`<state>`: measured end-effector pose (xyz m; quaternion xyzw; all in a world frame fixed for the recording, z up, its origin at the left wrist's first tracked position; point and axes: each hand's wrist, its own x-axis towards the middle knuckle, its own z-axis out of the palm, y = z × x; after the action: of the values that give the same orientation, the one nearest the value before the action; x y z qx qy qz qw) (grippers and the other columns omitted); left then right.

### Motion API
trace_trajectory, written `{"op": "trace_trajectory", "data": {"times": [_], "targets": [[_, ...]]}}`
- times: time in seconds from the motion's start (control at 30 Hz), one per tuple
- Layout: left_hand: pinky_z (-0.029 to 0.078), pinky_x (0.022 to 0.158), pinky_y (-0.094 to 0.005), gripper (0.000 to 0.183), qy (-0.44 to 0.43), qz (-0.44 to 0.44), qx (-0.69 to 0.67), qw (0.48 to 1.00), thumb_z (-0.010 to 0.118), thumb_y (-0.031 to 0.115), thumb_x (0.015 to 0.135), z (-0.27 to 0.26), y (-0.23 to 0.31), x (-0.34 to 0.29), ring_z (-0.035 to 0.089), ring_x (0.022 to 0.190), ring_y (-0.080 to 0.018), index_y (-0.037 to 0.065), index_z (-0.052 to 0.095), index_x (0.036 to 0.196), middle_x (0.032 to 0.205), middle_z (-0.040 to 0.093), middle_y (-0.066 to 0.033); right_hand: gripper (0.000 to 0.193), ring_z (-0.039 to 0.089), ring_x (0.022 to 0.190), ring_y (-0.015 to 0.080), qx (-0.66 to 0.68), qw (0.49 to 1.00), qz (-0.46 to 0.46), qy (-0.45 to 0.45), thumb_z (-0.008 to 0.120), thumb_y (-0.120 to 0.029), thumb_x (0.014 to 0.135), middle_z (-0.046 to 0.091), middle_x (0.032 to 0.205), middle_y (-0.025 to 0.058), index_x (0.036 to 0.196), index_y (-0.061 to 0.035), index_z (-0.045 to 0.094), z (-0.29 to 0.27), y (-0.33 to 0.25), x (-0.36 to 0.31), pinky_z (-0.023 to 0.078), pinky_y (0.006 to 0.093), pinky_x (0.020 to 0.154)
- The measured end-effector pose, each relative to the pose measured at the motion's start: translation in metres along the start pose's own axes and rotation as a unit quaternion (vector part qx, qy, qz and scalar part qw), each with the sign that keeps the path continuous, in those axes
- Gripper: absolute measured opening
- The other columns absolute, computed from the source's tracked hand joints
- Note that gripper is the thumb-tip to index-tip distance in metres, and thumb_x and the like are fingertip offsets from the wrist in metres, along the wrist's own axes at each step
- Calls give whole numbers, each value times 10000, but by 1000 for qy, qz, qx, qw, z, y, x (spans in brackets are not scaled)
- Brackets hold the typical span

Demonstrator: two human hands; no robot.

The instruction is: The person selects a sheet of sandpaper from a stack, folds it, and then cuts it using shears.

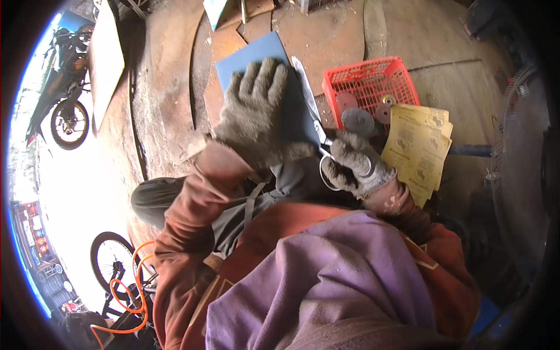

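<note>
My left hand [255, 108], in a dirty grey work glove, lies flat with fingers stretched over a blue-grey sheet [248, 52], pressing it from above. My gloved right hand [357, 163] is closed round the ring handles of a pair of scissors [324, 150]. The scissors' blades meet the sheet's right edge, where a narrow pale strip [305, 87] runs alongside. Whether this strip is still joined to the sheet I cannot tell. Close by my right hand lie several overlapping yellow printed paper sheets [415, 149].
A red plastic basket [367, 67] with round discs [357, 121] in and beside it stands ahead of my right hand. Worn brown boards [315, 35] cover the floor. A fan guard [519, 151] is at right. A motorcycle [67, 111], a wheel [114, 262] and an orange hose [140, 297] are at left.
</note>
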<state>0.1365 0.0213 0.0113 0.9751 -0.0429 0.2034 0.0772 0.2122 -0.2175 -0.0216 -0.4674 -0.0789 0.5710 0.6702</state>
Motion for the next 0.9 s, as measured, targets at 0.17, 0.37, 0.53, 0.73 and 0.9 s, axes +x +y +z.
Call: {"op": "trace_trajectory", "data": {"times": [0.17,0.37,0.53,0.73,0.9], "targets": [[396,1028,-564,999,-34,-32,68,997,834,443,566,9,17,-12,474,1257,-457,-52,475,1356,1370,480,-264,415,488,563,38,-46,998,-26,27,643,-359,1003,579,735,-36,1288,-61,598,8,1,0,336,183,483],[398,1042,-584,754,-67,-18,-69,995,730,205,687,8,11,-19,440,1286,-500,-47,482,1352,1396,446,-281,330,537,630,62,-127,984,-127,-7,641,-311,1012,623,802,-17,1234,-67,641,-12,18,9,406,211,542],[359,1122,-579,619,-91,-44,-115,988,638,55,772,2,24,-23,358,1366,-593,-53,498,1366,1472,410,-332,354,497,548,79,-92,992,-80,17,574,-402,1041,559,645,-27,791,-153,579,-4,10,26,364,250,493],[320,1158,-574,643,-66,-55,-145,986,634,37,769,4,25,-27,330,1403,-581,-51,489,1388,1506,391,-324,315,509,518,86,-1,999,-49,-3,599,-339,1034,567,620,-3,798,-130,604,-1,4,24,363,265,471],[308,1163,-591,674,-62,-42,-139,987,629,28,763,12,20,-33,330,1413,-571,-45,476,1415,1516,384,-321,253,468,481,91,-107,989,-102,-14,657,-287,995,516,587,-19,825,-111,592,5,3,22,346,244,455]]}}
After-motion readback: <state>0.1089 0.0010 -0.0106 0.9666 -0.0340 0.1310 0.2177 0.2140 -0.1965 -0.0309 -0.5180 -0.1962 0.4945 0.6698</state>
